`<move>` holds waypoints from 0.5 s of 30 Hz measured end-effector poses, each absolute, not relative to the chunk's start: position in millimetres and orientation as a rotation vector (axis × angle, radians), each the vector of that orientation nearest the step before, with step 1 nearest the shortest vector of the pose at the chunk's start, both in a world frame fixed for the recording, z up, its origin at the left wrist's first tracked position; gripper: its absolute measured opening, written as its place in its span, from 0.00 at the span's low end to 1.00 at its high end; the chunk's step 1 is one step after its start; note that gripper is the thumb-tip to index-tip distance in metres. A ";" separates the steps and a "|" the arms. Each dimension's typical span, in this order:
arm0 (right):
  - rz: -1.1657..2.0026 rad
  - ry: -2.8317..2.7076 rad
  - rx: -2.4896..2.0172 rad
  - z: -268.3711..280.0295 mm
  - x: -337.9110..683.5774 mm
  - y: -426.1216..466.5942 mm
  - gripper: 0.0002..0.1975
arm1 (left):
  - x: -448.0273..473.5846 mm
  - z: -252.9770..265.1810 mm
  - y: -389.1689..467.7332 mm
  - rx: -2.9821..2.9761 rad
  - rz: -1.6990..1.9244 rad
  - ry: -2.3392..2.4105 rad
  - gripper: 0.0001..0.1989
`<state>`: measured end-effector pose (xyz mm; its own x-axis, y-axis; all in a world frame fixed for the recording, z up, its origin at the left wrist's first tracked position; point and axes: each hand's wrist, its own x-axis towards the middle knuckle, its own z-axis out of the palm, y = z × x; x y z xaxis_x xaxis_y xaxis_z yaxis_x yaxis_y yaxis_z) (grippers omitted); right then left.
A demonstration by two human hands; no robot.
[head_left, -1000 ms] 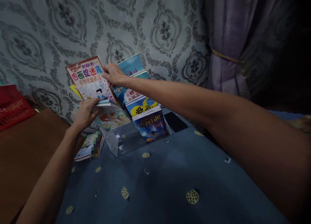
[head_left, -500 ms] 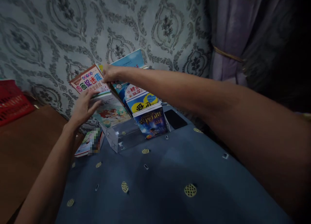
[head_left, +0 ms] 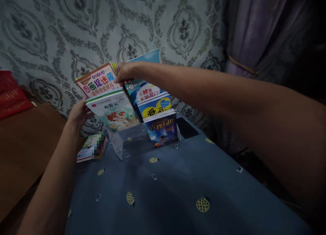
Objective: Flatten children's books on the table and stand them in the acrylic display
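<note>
My right hand (head_left: 125,73) is closed on the upper right edge of a picture book (head_left: 100,81) with a brown border and colourful lettering. My left hand (head_left: 77,113) is at the left edge of a green-topped storybook (head_left: 115,109), in front of that one. Its fingers curl round the edge, and their tips are hidden behind the cover. Both books lean back in the left part of a clear stepped stand (head_left: 117,145). In the right part stand a dark blue book (head_left: 163,131), a yellow and blue book (head_left: 155,107) and taller blue books (head_left: 149,90) behind.
The stand rests on a blue patterned tablecloth (head_left: 175,180) near a patterned wall (head_left: 168,28). A dark flat object (head_left: 187,127) lies right of it; a small stack of books (head_left: 88,148) lies left. A brown wooden surface (head_left: 22,143) carries something red (head_left: 12,95).
My left hand has moved from the green-topped storybook's top edge down to its left side, uncovering the title. My right hand stays at the brown-bordered picture book. The view has shifted slightly.
</note>
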<state>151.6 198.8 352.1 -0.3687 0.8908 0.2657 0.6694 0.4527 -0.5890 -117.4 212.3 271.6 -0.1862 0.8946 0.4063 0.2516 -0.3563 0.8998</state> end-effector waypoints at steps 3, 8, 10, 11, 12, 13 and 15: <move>0.516 -2.169 -1.346 353.8 150.3 199.4 0.20 | -124.5 268.7 221.4 1.519 1.534 1.315 0.16; 0.478 -2.166 -1.344 355.6 148.8 205.9 0.21 | -123.4 264.6 236.4 1.592 1.637 1.339 0.15; 0.440 -2.130 -1.318 354.6 148.2 208.9 0.21 | -119.6 262.2 240.0 1.599 1.688 1.347 0.15; 0.414 -2.108 -1.304 353.6 148.1 209.8 0.21 | -117.7 260.6 241.3 1.597 1.708 1.345 0.15; 0.392 -2.092 -1.289 352.4 148.0 210.3 0.20 | -116.1 258.9 242.3 1.591 1.722 1.343 0.14; 0.377 -2.082 -1.276 351.2 148.0 210.5 0.19 | -115.0 257.1 243.3 1.585 1.732 1.340 0.14; 0.376 -2.083 -1.258 349.3 148.3 210.6 0.16 | -114.5 253.2 244.9 1.586 1.732 1.330 0.14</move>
